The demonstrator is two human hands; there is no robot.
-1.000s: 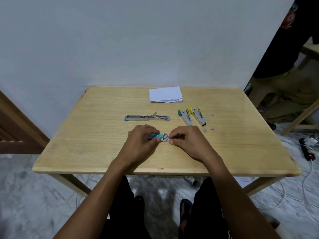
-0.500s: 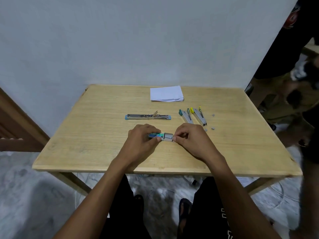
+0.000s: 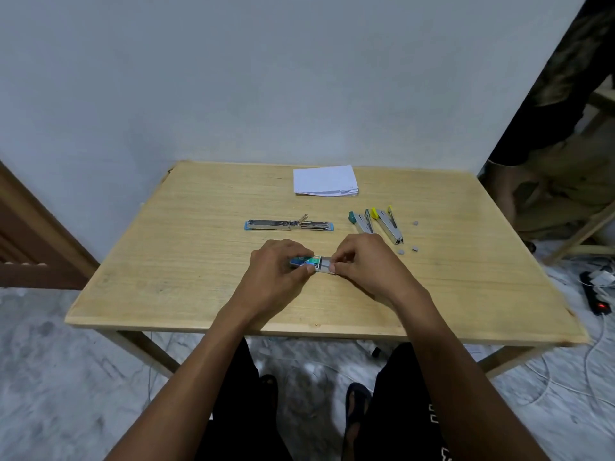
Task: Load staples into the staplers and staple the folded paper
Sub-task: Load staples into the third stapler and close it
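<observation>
Two hands meet over the middle of the wooden bench [image 3: 186, 261], working a small staple box [image 3: 307, 262]. The left hand [image 3: 276, 271] pinches the box's printed sleeve between thumb and fingers, covering most of it; the print is a blur of blue and green, with a dark square patch near the thumb, and none of its writing can be read. The right hand [image 3: 362, 261] grips the grey inner tray [image 3: 326, 264], which sticks out of the sleeve's right end, its fingers curled over the far end so the tray's contents cannot be made out.

Beyond the hands lies a blue-tipped stapler [image 3: 289, 225] swung fully open and flat. To its right sit a green-capped stapler [image 3: 361, 221] and a yellow-capped stapler [image 3: 387, 224], side by side and angled; whether they touch is hard to tell. A few small grey bits [image 3: 415, 223] are scattered near the yellow one, too small to identify. The folded paper [image 3: 325, 180] rests near the bench's far edge, blank on top.

At the right edge, another person [image 3: 565, 104] is cut off by the frame. A power strip [image 3: 595, 296] with a red light lies on the floor.
</observation>
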